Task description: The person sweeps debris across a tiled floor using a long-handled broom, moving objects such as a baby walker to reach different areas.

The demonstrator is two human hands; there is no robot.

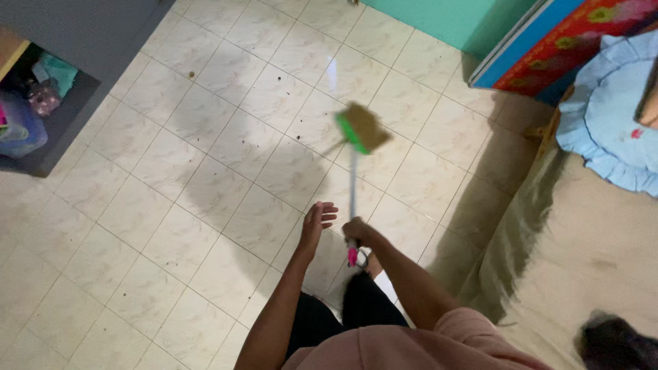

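Sweeping underway: right hand (pixel 358 229) grips the broom (pixel 361 128) handle — left hand (pixel 317 218) open, empty; crumbs (pixel 290 85) probably lie farther off.

shelf (pixel 65 120) left, bed (pixel 589 240) right, broom (pixel 361 129) between

Right hand (pixel 356 229) grips a broom (pixel 361 128) — left hand (pixel 317 219) open beside it.

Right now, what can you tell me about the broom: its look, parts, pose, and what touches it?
The broom has a thin pale handle with a pink end, a green head block and tan bristles, blurred by motion. It slants away from the person above the tiled floor. The right hand grips the handle near its pink end; the left hand is open beside it, not touching.
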